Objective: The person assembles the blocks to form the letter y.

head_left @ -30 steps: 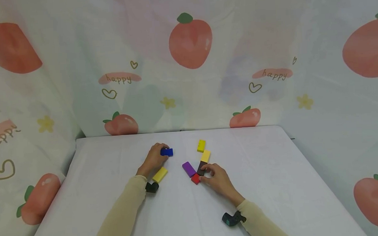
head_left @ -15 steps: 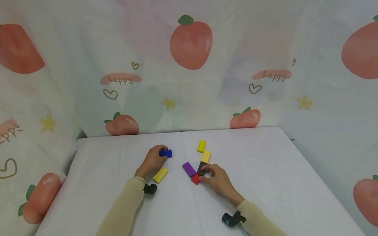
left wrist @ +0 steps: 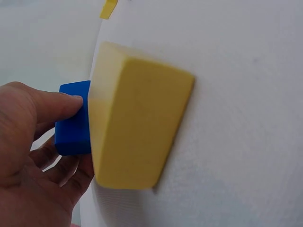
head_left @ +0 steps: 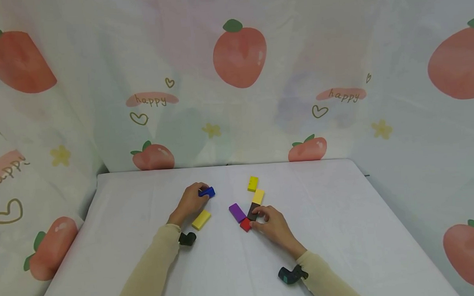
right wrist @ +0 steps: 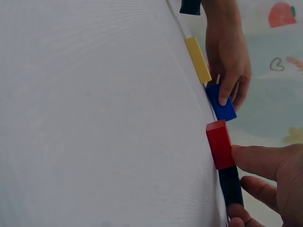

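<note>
In the head view we see the left hand (head_left: 189, 201) pinching the blue block (head_left: 208, 192) at its two o'clock, above a white-clothed table (head_left: 218, 272) before a fruit-printed backdrop (head_left: 252, 125). The left wrist view gives us a pale yellow block (left wrist: 142, 123) at the blue one's three o'clock. In the right wrist view, the right hand's (right wrist: 270, 179) parted thumb and fingers touch the red block (right wrist: 220, 144) and the black block (right wrist: 230, 187) at their nine o'clock; whether they grip, we cannot tell.
</note>
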Tool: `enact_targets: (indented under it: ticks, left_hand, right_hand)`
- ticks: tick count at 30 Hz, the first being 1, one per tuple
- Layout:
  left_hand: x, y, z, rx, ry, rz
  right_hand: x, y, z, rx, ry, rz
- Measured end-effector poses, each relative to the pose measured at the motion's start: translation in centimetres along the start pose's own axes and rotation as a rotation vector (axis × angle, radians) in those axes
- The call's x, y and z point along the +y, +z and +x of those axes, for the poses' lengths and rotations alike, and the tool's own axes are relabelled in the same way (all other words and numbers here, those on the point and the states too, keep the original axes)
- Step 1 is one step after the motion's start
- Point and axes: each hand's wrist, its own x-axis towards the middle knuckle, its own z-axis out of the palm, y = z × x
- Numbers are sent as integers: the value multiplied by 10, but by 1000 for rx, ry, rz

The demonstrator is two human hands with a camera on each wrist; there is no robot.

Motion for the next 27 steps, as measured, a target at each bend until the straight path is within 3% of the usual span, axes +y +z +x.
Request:
enact_targets:
  ticks: [15,27]
  left_hand:
    - [7,-2,-7,22,-11,-56]
    - [15,-2,-13,50,22,-103]
  right_hand:
    - [1,-1,1,-16,17,-9]
    - [2,1,1,-15,12,-6]
